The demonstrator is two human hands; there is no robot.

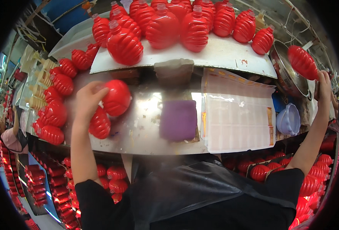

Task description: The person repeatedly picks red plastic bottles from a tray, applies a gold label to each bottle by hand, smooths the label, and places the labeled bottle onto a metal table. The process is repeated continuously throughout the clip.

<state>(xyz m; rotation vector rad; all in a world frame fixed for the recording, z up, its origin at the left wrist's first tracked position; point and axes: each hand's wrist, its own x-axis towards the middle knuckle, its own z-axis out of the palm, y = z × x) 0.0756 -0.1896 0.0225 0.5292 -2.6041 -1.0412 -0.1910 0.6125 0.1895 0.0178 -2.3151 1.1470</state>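
Note:
My left hand (88, 100) is closed at the end of a glossy red bottle (117, 98), which is tilted so its rounded base points to the right above the metal table. Just below it, another red bottle (99, 124) with ribbed sides is on the table, close to my wrist. Far out on the right, my right hand (324, 87) grips a ribbed red bottle (302, 61) by its neck end. That bottle is raised and tilted over a large metal pan (304, 85). The grip of both hands hides the bottle necks.
Several red bottles (162, 28) stand on a raised white shelf (215, 57) at the back; more red bottles (54, 113) line the left edge. A folded purple cloth (179, 119), plastic sheets (238, 115) and a lavender bowl (288, 120) lie rightward. Another person (12, 134) is far left.

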